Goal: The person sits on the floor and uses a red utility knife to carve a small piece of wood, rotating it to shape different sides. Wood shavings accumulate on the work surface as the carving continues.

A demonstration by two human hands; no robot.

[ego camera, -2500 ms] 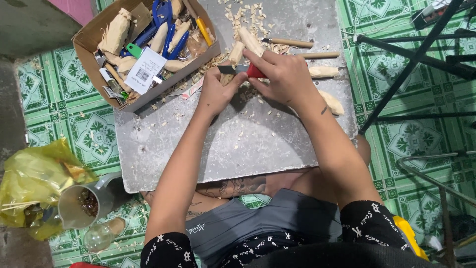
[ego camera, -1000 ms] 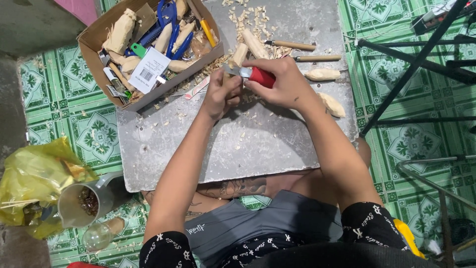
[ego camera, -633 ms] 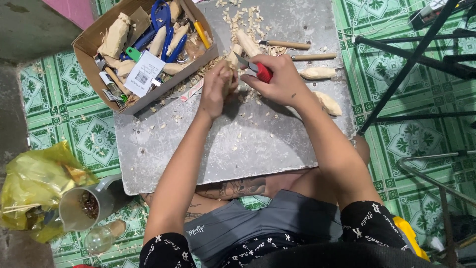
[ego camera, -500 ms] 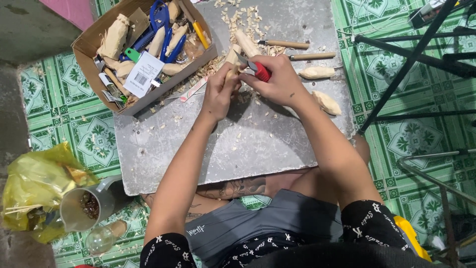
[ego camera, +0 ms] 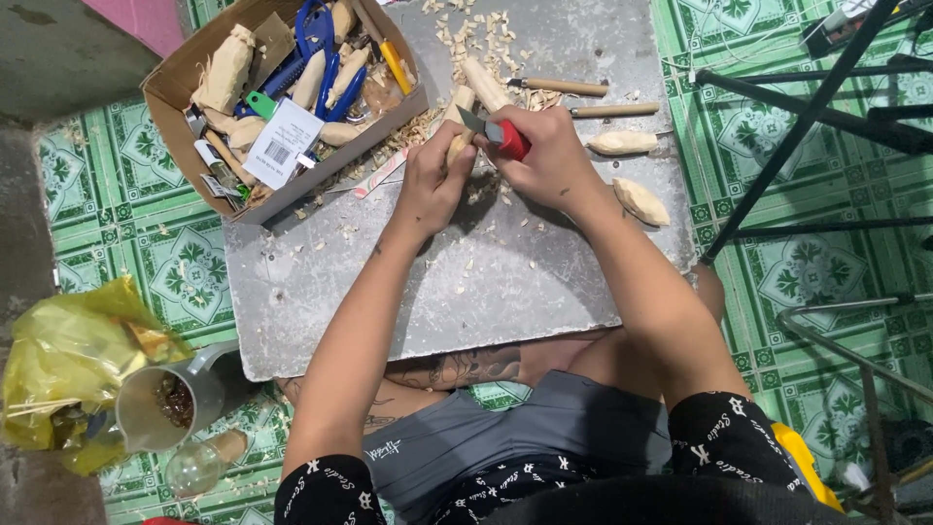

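Note:
My left hand (ego camera: 433,180) grips a pale wooden piece (ego camera: 458,124) held upright over a grey metal sheet (ego camera: 418,292). A red-handled knife (ego camera: 499,134) is clasped in my right hand (ego camera: 547,160), its blade laid against the top of the wood. Wood shavings (ego camera: 476,34) lie scattered on the sheet around both hands. Two rough carved wooden pieces (ego camera: 627,175) rest just right of my right hand.
A cardboard box (ego camera: 277,92) of wooden blanks, blue-handled tools and a paper label sits at the upper left. Two wooden-handled tools (ego camera: 573,97) lie beyond my hands. A yellow plastic bag (ego camera: 68,360) and grey cup (ego camera: 175,399) stand lower left. Black metal frame legs (ego camera: 807,107) rise at right.
My hands have kept working the wood, shifting slightly on the sheet; the knife blade has moved along the piece and more of the red handle shows.

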